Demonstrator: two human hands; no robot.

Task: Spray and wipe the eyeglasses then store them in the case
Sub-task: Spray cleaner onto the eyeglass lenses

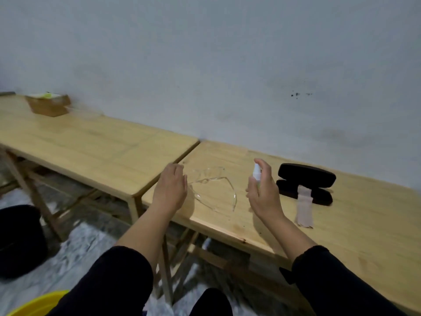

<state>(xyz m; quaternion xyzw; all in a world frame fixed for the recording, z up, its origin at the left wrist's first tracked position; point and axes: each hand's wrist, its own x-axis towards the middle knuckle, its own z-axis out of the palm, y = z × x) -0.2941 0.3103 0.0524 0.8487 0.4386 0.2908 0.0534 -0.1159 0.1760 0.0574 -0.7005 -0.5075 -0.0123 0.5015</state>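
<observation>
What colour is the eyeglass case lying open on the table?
Black. The eyeglass case shows clearly in the head view, right of the spray bottle.

A brown cardboard box [48,105] sits at the far left corner of the left wooden table [91,142], against the grey wall [205,65]. On the floor, a yellow basin [34,304] shows at the bottom edge beside a black round object [20,240].
</observation>
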